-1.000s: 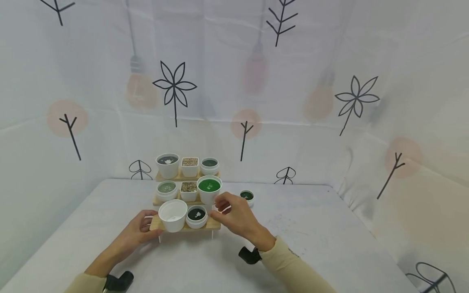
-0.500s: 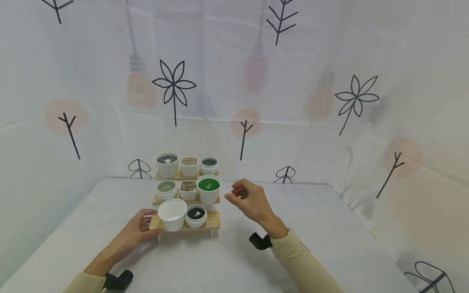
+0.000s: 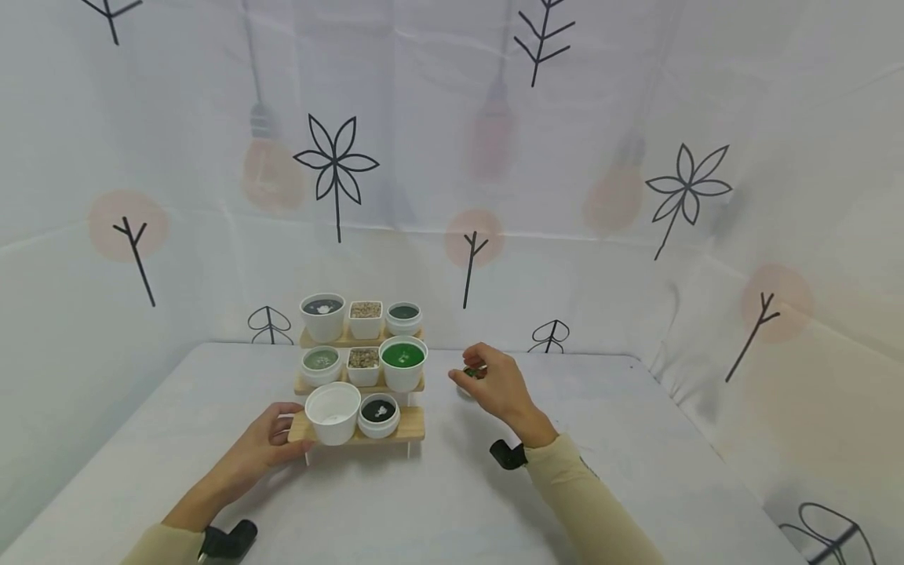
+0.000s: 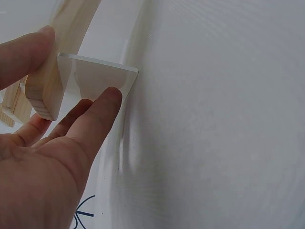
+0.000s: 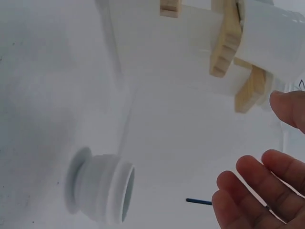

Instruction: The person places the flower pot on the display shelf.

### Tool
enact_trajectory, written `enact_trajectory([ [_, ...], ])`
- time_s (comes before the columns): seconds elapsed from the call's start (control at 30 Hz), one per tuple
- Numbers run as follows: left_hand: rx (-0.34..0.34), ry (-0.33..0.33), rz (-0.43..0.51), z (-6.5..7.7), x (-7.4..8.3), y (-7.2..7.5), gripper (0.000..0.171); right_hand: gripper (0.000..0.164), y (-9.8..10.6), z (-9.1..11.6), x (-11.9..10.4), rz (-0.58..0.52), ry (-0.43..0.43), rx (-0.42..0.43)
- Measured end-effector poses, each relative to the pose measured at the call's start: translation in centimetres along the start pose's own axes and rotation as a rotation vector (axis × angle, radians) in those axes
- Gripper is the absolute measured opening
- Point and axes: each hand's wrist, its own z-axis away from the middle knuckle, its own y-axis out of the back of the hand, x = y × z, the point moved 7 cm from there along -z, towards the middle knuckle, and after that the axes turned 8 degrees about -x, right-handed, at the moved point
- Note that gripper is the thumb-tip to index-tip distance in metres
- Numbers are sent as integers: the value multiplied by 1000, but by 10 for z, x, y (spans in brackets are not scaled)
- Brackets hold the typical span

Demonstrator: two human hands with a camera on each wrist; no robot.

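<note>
A three-tier display stand with wooden shelves [image 3: 413, 424] and clear legs stands left of centre in the head view. My left hand [image 3: 264, 443] grips the left end of its lowest shelf. In the left wrist view the thumb lies on the wood and the fingers [image 4: 102, 112] reach beneath, by the clear leg [image 4: 97, 76]. My right hand [image 3: 500, 391] hovers right of the stand, fingers loosely bent and holding nothing. It partly hides a small white pot [image 5: 102, 188] on the table, which stands apart from the fingers in the right wrist view.
On the lowest shelf are a large white cup [image 3: 333, 414] and a small pot with dark filling [image 3: 378, 416]. A green-filled cup [image 3: 403, 366] sits at the middle shelf's right end. Several more pots fill the upper tiers. Behind the white table [image 3: 600, 439] hangs a patterned cloth [image 3: 424, 259].
My right hand has moved away from the lowest shelf's right end, rightward to the small pot on the table. The left hand keeps its grip on the stand.
</note>
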Motion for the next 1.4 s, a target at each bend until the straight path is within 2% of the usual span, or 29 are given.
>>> enact_trajectory([
  [0.2,6,1,1,0,0,0,74,43,-6,-1,16,93,-72,-41],
  [0.33,6,5,7,0,-1,0,73,53,-9,-2,29,110,-115,-64],
  [0.7,5,19,-2,1,1,0,73,67,-14,-4,52,100,-164,-101],
  [1.03,7,25,4,0,0,-1,73,71,-17,-6,65,68,-220,-136],
  [1.4,17,35,-4,0,-1,0,74,75,-24,-10,76,-21,-315,-191],
])
